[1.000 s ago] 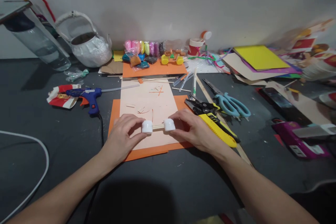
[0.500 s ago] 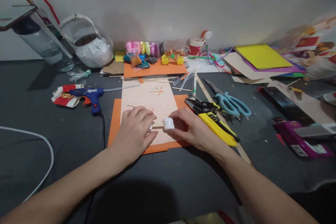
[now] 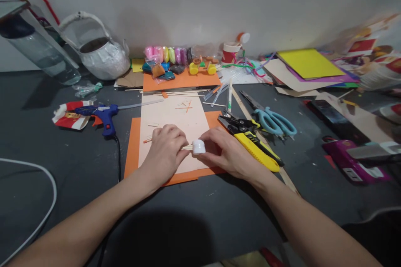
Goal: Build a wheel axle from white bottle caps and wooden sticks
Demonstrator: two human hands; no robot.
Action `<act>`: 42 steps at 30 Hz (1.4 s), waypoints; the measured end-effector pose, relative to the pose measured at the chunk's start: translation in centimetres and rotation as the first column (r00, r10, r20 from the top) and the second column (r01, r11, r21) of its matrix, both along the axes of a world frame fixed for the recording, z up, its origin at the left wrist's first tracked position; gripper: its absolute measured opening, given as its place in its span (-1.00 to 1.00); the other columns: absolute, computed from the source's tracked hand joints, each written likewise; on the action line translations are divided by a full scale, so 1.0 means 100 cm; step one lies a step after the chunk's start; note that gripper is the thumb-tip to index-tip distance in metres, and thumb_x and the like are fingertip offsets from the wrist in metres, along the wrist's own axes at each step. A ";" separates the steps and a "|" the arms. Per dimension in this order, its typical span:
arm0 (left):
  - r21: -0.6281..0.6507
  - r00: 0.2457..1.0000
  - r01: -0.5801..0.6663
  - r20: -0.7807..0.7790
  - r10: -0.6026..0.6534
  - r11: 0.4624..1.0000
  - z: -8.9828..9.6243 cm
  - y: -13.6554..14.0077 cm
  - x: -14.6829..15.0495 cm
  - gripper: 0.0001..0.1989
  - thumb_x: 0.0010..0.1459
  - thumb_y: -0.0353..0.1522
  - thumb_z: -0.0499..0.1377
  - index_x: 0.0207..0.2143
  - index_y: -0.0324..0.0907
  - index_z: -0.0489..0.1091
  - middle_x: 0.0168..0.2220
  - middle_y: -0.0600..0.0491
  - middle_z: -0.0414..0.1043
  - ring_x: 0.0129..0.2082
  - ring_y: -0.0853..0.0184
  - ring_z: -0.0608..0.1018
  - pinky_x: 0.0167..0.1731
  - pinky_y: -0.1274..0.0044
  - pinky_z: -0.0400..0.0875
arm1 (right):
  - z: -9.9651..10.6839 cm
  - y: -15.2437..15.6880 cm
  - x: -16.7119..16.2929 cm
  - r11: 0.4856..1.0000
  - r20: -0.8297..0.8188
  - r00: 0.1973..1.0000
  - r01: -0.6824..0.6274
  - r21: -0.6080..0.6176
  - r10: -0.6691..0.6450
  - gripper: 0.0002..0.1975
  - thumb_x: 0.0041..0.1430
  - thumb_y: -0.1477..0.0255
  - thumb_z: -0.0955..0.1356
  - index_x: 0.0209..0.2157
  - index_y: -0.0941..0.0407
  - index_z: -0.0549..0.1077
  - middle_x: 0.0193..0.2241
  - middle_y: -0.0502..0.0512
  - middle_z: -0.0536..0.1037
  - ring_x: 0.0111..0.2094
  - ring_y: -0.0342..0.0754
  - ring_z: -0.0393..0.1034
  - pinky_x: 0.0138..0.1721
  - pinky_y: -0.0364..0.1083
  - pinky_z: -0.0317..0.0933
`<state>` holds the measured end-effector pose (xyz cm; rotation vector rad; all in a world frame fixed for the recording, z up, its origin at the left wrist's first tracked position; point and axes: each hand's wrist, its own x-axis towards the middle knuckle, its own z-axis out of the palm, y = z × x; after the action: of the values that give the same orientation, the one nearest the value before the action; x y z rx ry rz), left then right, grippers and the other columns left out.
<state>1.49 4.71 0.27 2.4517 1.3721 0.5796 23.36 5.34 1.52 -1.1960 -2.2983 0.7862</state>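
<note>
My right hand (image 3: pixel 225 148) grips a white bottle cap (image 3: pixel 199 147) between thumb and fingers, over the pale paper (image 3: pixel 175 110). Thin wooden sticks (image 3: pixel 187 147) run leftward from the cap into my left hand (image 3: pixel 166 144), whose thumb and fingers are closed around them. The far part of these sticks is hidden under that hand. Beneath the pale sheet lies orange paper (image 3: pixel 130 150). Small stick offcuts (image 3: pixel 184 105) are scattered just beyond my fingers.
A blue glue gun (image 3: pixel 105 114) rests at left with its cord. Wire pliers (image 3: pixel 241 123), a yellow cutter (image 3: pixel 260 152) and blue-handled scissors (image 3: pixel 271 121) are at right. Behind stand a silver kettle (image 3: pixel 105 58), packs of coloured clay (image 3: pixel 169 56) and a small yellow-wheeled model (image 3: pixel 202 68).
My left thumb and fingers have closed in nearer to the cap, covering more of the sticks. A white piece by the left fingertips is now hidden. The view has shifted slightly.
</note>
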 end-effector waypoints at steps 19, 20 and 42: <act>-0.038 0.994 0.013 0.105 -0.009 0.999 0.001 0.001 -0.001 -0.85 0.27 -0.34 0.23 -0.40 -0.13 0.46 -0.22 0.05 0.58 -0.02 0.11 0.43 -0.05 0.20 0.16 | 0.003 0.000 -0.001 0.999 0.056 0.998 -0.032 0.032 0.030 -0.83 0.27 0.40 0.45 -0.19 0.15 0.43 -0.23 0.14 0.49 -0.15 0.06 0.31 -0.15 -0.03 0.19; -0.038 0.994 0.014 0.106 -0.010 0.999 0.001 0.001 -0.001 -0.85 0.27 -0.34 0.23 -0.40 -0.14 0.46 -0.22 0.05 0.58 -0.02 0.11 0.43 -0.05 0.20 0.16 | 0.004 0.000 -0.001 0.999 0.061 0.998 -0.033 0.036 0.031 -0.83 0.27 0.40 0.45 -0.19 0.15 0.43 -0.23 0.15 0.49 -0.15 0.06 0.31 -0.15 -0.02 0.18; -0.046 0.994 0.003 0.112 0.002 0.999 0.002 0.001 -0.002 -0.82 0.26 -0.31 0.24 -0.42 -0.12 0.47 -0.25 0.06 0.58 -0.03 0.11 0.42 -0.08 0.24 0.15 | 0.008 0.000 -0.003 0.985 0.131 0.986 -0.120 0.121 0.104 -0.88 0.31 0.44 0.41 -0.18 0.17 0.42 -0.26 0.16 0.47 -0.16 0.09 0.28 -0.13 0.00 0.17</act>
<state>1.27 4.84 0.52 2.3447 1.3264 0.6673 23.10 5.32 2.37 -1.0945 -2.4949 0.6063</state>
